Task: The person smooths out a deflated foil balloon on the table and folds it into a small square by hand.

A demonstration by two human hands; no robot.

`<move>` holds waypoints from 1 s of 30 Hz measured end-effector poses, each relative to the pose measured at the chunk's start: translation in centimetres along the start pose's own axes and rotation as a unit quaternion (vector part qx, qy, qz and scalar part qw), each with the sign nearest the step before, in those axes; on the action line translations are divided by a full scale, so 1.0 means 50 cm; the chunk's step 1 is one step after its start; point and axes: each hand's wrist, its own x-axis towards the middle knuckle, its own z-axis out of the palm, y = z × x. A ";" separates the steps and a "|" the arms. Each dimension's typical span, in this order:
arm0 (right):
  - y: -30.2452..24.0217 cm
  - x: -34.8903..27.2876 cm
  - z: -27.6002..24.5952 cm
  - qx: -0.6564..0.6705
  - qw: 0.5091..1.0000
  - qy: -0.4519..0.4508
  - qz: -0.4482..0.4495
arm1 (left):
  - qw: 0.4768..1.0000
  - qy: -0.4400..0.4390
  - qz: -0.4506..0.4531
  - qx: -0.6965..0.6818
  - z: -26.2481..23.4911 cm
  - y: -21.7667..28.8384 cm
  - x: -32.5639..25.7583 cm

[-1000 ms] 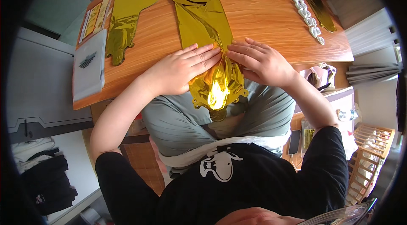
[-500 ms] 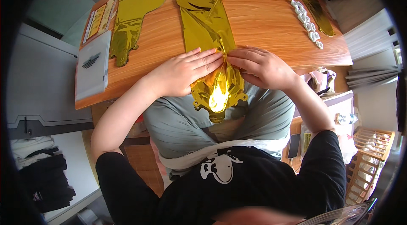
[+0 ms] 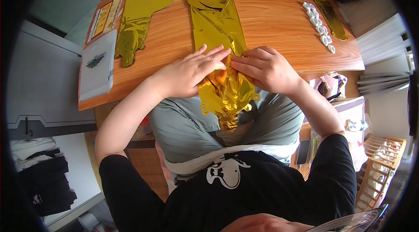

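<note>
A long flat gold foil balloon (image 3: 216,18) lies on the wooden table (image 3: 270,26), its near end hanging crumpled over the edge above my lap. My left hand (image 3: 190,72) lies flat on the foil at the table's near edge, fingers stretched toward the middle. My right hand (image 3: 264,68) presses the same foil from the other side, fingertips meeting the left ones. Both hands hold the foil down against the wood.
A second gold foil balloon (image 3: 137,15) lies to the left, beside a white packet (image 3: 96,66) and a printed card (image 3: 104,15). More gold foil (image 3: 327,0) and a row of small white pieces (image 3: 318,24) lie at the right. A wooden rack (image 3: 379,166) stands on the floor.
Both hands stay on the foil at the table edge and have shifted slightly; the crumpled end hangs a little lower over my lap.
</note>
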 end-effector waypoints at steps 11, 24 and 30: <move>-0.015 -0.020 -0.004 -0.034 0.999 -0.010 -0.021 | 0.991 0.056 -0.009 0.118 0.048 0.048 -0.025; -0.013 -0.019 0.001 0.009 0.999 0.050 -0.018 | 0.995 0.056 -0.013 0.080 0.045 0.050 -0.024; -0.017 -0.020 0.001 0.023 0.998 0.052 -0.013 | 0.994 0.044 -0.006 0.099 0.048 0.047 -0.023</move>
